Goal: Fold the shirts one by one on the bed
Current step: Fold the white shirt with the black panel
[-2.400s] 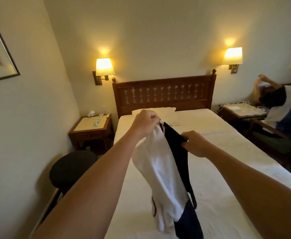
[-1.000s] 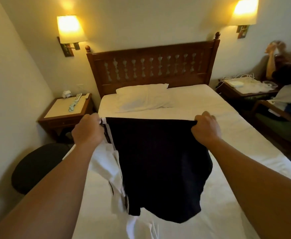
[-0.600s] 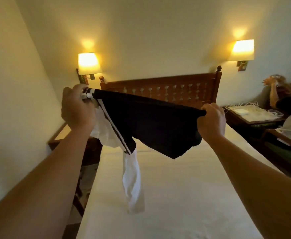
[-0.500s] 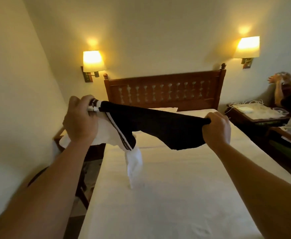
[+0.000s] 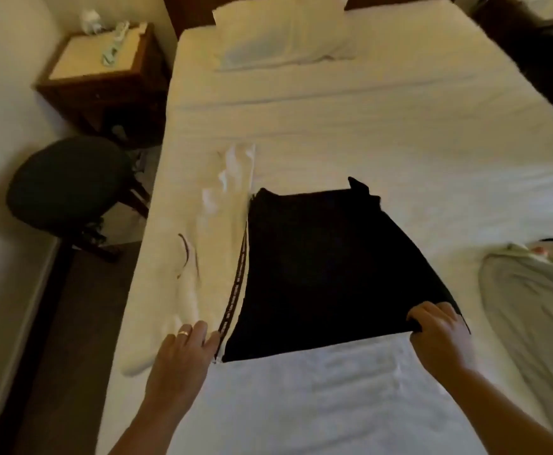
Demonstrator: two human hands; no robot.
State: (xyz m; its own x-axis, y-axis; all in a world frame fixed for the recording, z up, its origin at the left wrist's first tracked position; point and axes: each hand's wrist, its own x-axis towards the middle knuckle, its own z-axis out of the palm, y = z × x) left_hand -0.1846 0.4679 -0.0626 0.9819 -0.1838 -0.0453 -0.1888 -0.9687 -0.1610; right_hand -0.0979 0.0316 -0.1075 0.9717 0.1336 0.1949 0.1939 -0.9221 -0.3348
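A black shirt with a white side panel and sleeve (image 5: 321,267) lies spread flat on the white bed (image 5: 383,126). Its white part stretches along the bed's left edge, with a dark striped band between white and black. My left hand (image 5: 183,353) rests at the near left corner of the shirt, fingers extended on the fabric beside the band. My right hand (image 5: 439,330) grips the near right corner of the black part, fingers curled over the hem.
A grey garment (image 5: 531,297) lies on the bed at the right. A white pillow (image 5: 281,31) sits at the head. A dark round stool (image 5: 68,185) and a wooden nightstand (image 5: 104,70) stand left of the bed.
The shirt, held up in the air between both hands, has come down and now lies flat on the bed. My left hand's grip has loosened to extended fingers.
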